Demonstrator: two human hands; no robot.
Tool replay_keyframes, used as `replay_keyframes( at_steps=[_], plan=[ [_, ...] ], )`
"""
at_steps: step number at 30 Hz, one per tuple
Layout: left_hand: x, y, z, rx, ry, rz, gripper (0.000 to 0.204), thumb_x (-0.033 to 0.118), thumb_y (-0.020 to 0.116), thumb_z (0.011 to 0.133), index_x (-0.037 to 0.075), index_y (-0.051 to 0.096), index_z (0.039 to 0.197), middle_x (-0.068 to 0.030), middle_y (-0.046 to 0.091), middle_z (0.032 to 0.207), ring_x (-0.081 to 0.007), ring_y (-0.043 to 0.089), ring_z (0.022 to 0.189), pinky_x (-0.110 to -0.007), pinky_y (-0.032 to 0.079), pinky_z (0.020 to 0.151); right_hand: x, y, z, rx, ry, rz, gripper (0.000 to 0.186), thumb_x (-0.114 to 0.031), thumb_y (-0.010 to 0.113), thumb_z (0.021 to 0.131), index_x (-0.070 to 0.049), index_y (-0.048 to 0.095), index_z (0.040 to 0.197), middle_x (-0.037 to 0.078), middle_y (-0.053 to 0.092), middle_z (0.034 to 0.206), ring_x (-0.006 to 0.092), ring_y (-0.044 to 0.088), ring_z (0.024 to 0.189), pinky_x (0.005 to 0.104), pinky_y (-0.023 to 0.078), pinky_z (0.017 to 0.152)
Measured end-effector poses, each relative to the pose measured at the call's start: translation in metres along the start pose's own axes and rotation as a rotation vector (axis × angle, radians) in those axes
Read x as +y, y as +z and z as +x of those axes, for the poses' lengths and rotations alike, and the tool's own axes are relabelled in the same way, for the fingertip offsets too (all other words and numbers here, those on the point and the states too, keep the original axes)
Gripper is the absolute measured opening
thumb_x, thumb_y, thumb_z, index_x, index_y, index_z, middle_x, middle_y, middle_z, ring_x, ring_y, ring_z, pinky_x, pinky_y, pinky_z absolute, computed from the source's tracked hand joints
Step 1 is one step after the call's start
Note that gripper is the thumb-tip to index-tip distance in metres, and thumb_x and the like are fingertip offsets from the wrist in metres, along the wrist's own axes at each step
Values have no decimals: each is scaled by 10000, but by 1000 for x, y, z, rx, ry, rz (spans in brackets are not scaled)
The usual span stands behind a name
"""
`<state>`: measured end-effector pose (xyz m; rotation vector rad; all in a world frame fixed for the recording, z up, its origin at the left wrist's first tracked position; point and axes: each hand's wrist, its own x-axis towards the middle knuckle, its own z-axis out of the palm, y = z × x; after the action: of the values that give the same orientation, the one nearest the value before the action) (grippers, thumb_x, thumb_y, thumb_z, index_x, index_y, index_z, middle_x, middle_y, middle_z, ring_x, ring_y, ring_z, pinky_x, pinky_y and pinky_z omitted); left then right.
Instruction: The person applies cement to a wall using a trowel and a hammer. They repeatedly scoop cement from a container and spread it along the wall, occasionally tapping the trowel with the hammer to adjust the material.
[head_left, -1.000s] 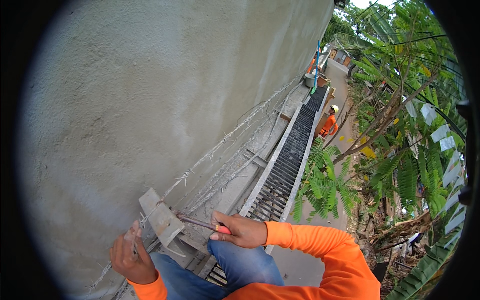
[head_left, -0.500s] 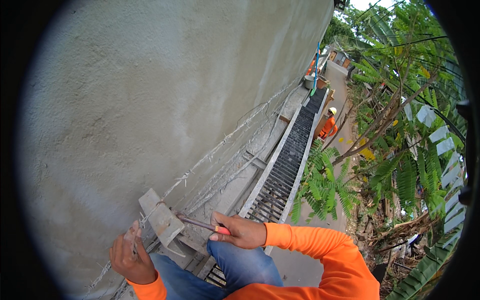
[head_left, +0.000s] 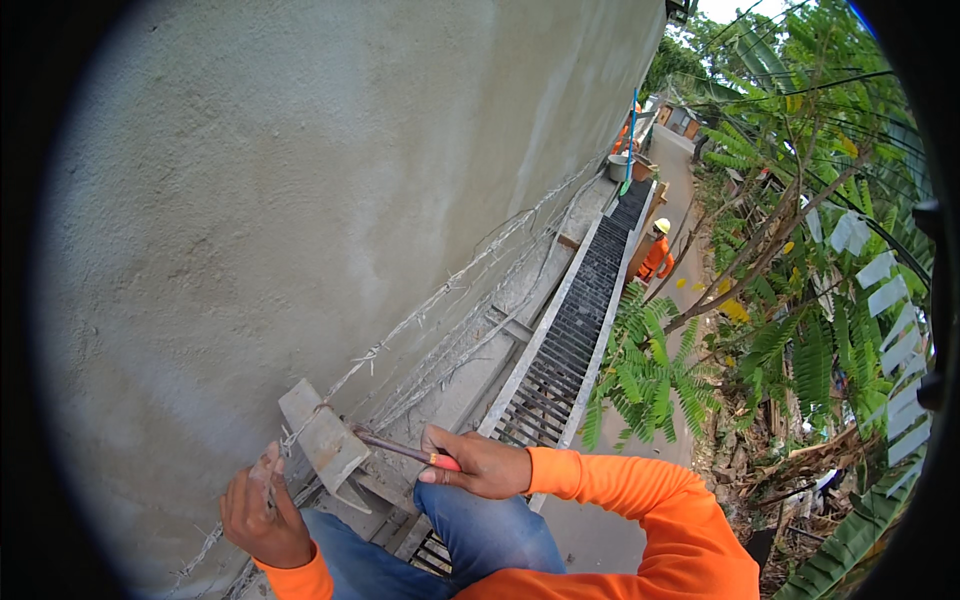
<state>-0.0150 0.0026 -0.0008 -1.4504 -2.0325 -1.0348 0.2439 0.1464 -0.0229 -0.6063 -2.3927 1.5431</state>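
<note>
Our right grip (head_left: pixel 482 465) wraps around the red end of a slim tool (head_left: pixel 392 445), thumb and fingers folded over the handle. From that grip the dark shaft runs left and slightly away from us, its far end meeting or nearly meeting the edge of a grey metal bracket (head_left: pixel 332 445); we cannot tell whether it touches. The bracket stands tilted between our two grips, nearer the left one.

Our left grip (head_left: pixel 262 515) is narrow, fingers curled and dusty, raised beside the barbed wire (head_left: pixel 372 352) just left of the bracket. The fingers hide their inner side, so we cannot tell whether they pinch the wire. From there the strand crosses the bracket and runs off beyond both grips along the plastered wall (head_left: pixel 250 220).

Just below the right grip we see our blue denim knee (head_left: pixel 490 535). Past that grip, a slatted metal walkway (head_left: pixel 575 335) stretches away, with a grey bucket (head_left: pixel 619 166) and a blue pole (head_left: pixel 632 130) at its far end. Well apart to the right of the walkway stands a helmeted co-worker (head_left: pixel 654 258) in orange, near green leaves (head_left: pixel 655 375).
</note>
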Motion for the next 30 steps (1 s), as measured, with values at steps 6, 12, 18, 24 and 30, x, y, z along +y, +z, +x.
replay_keyframes(
  at_steps=[6,12,18,24,30],
  plan=[
    [-1,1,0,0,-17,12,137,62,698,938,48,780,1047,-110,747,899,-301,670,758,-394,483,712,1,0,-1,-7,26,-11,330,-320,605,1059,-67,394,1067,215,565,760,489,578,758,508,448,684],
    [-2,1,-2,-14,-34,29,147,86,690,947,58,783,1058,-113,750,923,-309,676,798,-404,488,730,5,1,0,-18,28,-4,345,-346,586,1067,-63,390,1079,212,569,789,470,583,770,502,450,701],
    [-6,6,-3,39,-2,47,152,92,689,938,60,786,1050,-115,754,934,-311,681,807,-413,489,734,3,1,0,-11,18,-23,373,-383,574,1070,-58,390,1075,207,555,826,448,582,791,507,452,721],
    [-12,8,-7,48,17,50,158,90,685,937,57,788,1052,-112,754,931,-309,681,793,-414,478,715,2,1,-1,12,-23,-13,387,-407,548,1079,-46,407,1066,201,546,823,438,571,778,506,444,705],
    [-7,6,-1,66,47,33,164,85,688,938,53,784,1067,-112,755,927,-308,682,784,-414,479,697,11,-4,13,7,-120,-210,318,-367,530,1095,-65,447,1038,166,494,795,385,513,743,475,421,706]
  ],
)
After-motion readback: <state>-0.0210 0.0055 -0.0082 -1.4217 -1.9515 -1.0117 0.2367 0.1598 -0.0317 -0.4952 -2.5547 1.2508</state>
